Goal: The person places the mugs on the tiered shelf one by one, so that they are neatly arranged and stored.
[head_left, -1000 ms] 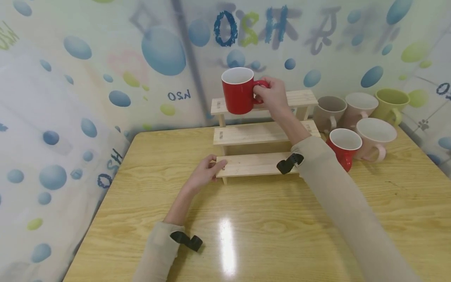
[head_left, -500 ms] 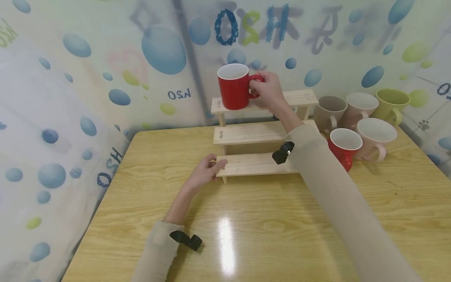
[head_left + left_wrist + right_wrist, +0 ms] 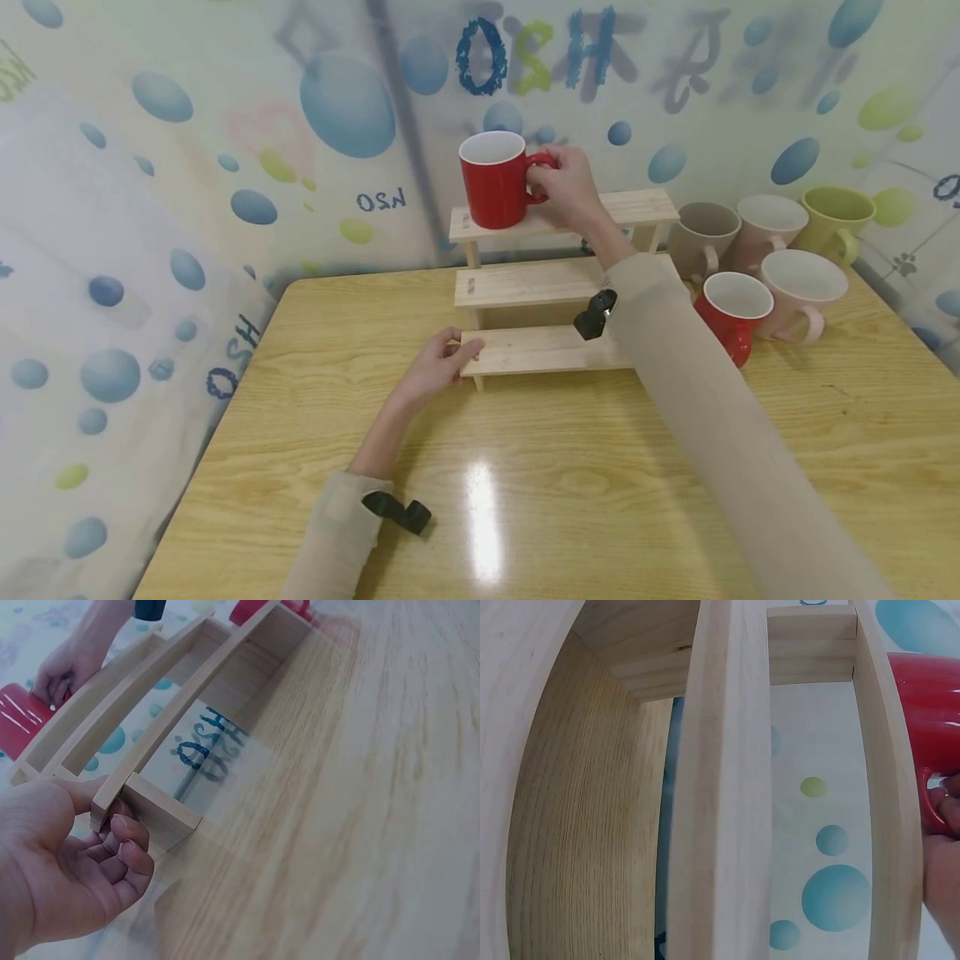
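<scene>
A red mug (image 3: 495, 190) with a white inside stands upright at the left end of the top board of a three-step wooden rack (image 3: 540, 283). My right hand (image 3: 568, 190) pinches its handle from the right; in the right wrist view the fingers sit at the handle of the mug (image 3: 934, 712), beside the top board. Lower down, my left hand (image 3: 435, 367) grips the left end of the bottom board, thumb on top. The left wrist view shows the fingers of that hand (image 3: 67, 862) curled under the board's end, near the rack's leg (image 3: 161, 810).
Right of the rack stand a second red mug (image 3: 733, 308), a pale pink mug (image 3: 798, 287), a grey-brown mug (image 3: 701, 237), another pinkish mug (image 3: 767, 229) and a yellow-green mug (image 3: 834, 221). A patterned curtain (image 3: 337, 217) hangs behind the wooden table (image 3: 600, 483).
My right hand has carried the red mug slightly left and back over the top board, a little higher in the view. My left hand has stayed on the bottom board.
</scene>
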The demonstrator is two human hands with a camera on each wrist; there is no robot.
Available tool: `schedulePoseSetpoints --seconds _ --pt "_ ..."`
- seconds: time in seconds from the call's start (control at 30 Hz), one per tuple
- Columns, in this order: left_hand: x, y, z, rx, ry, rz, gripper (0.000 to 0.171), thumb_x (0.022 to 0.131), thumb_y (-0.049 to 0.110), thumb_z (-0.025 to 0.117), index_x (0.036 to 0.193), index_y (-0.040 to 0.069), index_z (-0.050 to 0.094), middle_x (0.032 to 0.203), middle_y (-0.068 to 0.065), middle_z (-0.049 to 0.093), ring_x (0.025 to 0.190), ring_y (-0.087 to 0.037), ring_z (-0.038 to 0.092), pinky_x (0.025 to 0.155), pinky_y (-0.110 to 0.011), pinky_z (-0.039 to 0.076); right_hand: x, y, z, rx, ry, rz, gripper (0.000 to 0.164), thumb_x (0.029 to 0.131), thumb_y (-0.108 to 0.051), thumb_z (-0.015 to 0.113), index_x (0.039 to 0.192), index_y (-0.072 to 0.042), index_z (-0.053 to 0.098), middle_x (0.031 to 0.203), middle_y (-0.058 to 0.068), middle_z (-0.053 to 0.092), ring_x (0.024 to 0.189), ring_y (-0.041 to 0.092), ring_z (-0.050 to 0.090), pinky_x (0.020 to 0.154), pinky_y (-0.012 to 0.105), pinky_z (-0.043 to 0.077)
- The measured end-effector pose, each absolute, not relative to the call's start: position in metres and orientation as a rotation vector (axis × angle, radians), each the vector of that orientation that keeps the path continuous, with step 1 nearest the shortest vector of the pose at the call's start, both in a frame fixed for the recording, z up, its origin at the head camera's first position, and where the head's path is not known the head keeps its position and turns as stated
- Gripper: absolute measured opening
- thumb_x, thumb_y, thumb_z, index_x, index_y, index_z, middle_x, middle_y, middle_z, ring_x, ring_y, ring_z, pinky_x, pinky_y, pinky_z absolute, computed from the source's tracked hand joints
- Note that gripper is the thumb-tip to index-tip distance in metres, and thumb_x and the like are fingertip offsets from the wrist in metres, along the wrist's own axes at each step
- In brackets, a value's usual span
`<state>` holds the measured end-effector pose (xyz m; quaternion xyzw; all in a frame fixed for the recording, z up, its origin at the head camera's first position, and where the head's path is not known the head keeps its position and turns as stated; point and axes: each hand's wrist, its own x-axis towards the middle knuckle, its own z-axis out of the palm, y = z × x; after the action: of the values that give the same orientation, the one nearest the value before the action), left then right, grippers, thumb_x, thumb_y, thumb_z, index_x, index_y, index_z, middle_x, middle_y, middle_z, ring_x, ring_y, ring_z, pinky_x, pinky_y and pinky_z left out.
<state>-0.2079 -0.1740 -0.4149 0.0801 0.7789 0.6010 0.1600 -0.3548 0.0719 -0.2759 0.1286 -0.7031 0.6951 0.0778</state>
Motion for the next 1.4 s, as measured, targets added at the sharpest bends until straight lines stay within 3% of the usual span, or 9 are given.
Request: schedulePoseSetpoints --seconds 0.47,0.7,0.9,1.07,1.4 --pt "-0.208 -0.173 -0.415 0.224 2.235 1.703 0.042 0.104 0.04 0.059 0.116 0.004 0.04 0.082 -0.004 0.056 0.061 -0.014 0.038 0.065 -0.029 0.044 -0.355 0.077 -0.272 0.417 -2.273 1.885 0.021 0.095 0.0 0.05 0.076 -0.006 0.044 0.068 0.001 0.044 0.075 0.017 0.051 0.074 0.028 0.05" --pt "-0.208 -0.173 -0.415 0.215 2.24 1.701 0.042 0.104 0.039 0.058 0.118 0.004 0.04 0.082 -0.004 0.056 0.062 -0.014 0.039 0.065 -0.028 0.045 -0.353 0.084 -0.273 0.41 -2.327 1.899 0.006 0.095 0.0 0.052 0.097 -0.006 0.05 0.096 0.008 0.055 0.089 0.018 0.056 0.082 0.029 0.051" --pt "-0.206 -0.173 -0.413 0.213 2.239 1.699 0.044 0.103 0.04 0.059 0.118 0.004 0.038 0.081 -0.003 0.054 0.062 -0.014 0.038 0.064 -0.028 0.043 -0.347 0.09 -0.272 0.481 -2.389 1.861 0.024 0.097 -0.003 0.056 0.119 -0.006 0.049 0.118 0.019 0.055 0.105 0.022 0.053 0.094 0.035 0.049" --pt "-0.206 -0.174 -0.411 0.21 2.238 1.694 0.042 0.104 0.039 0.058 0.12 0.005 0.038 0.085 -0.003 0.056 0.064 -0.015 0.039 0.066 -0.03 0.043 -0.343 0.098 -0.274 0.539 -2.425 1.842 0.04 0.097 -0.007 0.057 0.135 -0.007 0.043 0.124 0.018 0.053 0.115 0.025 0.052 0.101 0.037 0.047" --pt "-0.211 -0.174 -0.412 0.207 2.226 1.654 0.032 0.107 0.028 0.054 0.117 0.002 0.039 0.082 -0.004 0.056 0.063 -0.017 0.04 0.065 -0.033 0.042 -0.333 0.116 -0.276 0.564 -2.445 1.78 0.05 0.097 -0.011 0.063 0.141 -0.008 0.039 0.136 0.021 0.052 0.121 0.028 0.052 0.106 0.038 0.043"
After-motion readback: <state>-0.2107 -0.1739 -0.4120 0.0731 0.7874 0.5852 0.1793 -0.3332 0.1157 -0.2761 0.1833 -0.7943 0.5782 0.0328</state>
